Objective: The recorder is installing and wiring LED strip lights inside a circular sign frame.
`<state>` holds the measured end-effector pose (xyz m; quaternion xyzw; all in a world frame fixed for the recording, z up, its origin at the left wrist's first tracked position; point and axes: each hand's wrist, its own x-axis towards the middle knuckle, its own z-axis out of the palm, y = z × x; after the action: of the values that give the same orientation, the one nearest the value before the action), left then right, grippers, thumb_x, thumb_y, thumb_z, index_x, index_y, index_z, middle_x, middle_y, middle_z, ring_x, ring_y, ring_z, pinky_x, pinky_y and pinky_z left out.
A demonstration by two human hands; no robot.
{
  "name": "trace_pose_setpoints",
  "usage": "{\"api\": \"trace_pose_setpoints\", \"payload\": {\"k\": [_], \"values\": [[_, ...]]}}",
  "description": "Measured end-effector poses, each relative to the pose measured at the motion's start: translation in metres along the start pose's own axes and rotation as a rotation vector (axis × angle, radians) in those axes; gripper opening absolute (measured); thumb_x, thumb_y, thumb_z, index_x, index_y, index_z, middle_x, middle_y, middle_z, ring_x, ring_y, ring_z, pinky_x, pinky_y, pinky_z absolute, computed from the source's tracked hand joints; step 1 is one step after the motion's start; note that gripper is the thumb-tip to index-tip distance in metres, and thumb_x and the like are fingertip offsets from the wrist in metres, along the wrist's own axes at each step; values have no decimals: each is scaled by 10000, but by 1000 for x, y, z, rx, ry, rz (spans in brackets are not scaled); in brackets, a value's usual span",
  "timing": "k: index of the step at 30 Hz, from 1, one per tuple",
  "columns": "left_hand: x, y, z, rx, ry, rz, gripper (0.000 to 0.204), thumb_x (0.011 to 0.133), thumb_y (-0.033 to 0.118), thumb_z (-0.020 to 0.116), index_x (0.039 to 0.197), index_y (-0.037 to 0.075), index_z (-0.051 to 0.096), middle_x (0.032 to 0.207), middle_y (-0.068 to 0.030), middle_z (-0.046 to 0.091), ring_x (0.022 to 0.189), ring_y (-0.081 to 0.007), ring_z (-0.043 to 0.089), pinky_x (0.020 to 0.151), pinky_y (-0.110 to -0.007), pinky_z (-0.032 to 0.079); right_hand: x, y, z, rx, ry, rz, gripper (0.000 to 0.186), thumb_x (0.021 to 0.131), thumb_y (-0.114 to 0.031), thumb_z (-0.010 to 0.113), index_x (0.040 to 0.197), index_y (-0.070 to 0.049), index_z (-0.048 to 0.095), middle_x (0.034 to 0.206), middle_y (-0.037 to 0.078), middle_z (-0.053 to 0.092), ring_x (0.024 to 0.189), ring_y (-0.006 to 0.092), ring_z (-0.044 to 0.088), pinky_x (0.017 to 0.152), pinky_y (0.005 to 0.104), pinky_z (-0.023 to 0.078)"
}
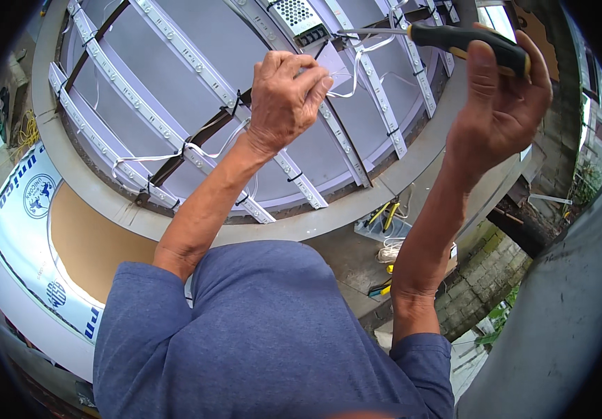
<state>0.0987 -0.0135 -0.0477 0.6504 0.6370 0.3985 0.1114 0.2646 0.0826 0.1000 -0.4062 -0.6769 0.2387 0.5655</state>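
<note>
My right hand (pixel 500 115) grips the black-and-yellow handle of a screwdriver (pixel 468 45), thumb along its side. The metal shaft points left, its tip close to the terminal end of a perforated metal power supply box (pixel 294 21). My left hand (pixel 283 98) is closed in a pinch just below that box. A thin white wire (pixel 348 91) runs up to its fingertips; the pinched end itself is hidden. Both hands are above a large round frame (pixel 315 227) fitted with rows of LED strips (pixel 175 45).
White wires (pixel 151 159) and black cable ties cross the strips. Below the rim at right lie yellow-handled pliers (pixel 390 216) and a coil of white wire (pixel 390 250). A printed sheet with a round cut-out (pixel 18 202) lies at left. A grey surface (pixel 552 314) rises at right.
</note>
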Motion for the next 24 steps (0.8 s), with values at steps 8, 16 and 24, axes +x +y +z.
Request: {"api": "trace_pose_setpoints", "payload": {"k": [8, 16, 24], "values": [[-3, -3, 9, -91, 45, -7, 148, 855, 207, 795, 805, 75, 754, 1028, -11, 687, 1017, -218, 555, 883, -375, 439, -5, 27, 12, -7, -98, 9, 501, 932, -57, 752, 1355, 14, 495, 1137, 209, 715, 1090, 225, 703, 948, 313, 584], [5, -9, 12, -126, 117, -35, 131, 841, 144, 817, 786, 54, 740, 941, -13, 708, 858, -193, 601, 690, -315, 517, -9, 37, 18, 25, -103, 43, 489, 930, -74, 759, 1339, 14, 507, 1129, 203, 716, 1074, 223, 710, 951, 307, 591], [8, -18, 14, -198, 108, -21, 164, 770, 96, 871, 736, 55, 716, 873, -16, 679, 738, -146, 605, 606, -294, 511, -10, 39, 19, -27, -125, 43, 509, 920, -87, 774, 1344, -2, 505, 1118, 195, 721, 1083, 220, 711, 952, 284, 584]]}}
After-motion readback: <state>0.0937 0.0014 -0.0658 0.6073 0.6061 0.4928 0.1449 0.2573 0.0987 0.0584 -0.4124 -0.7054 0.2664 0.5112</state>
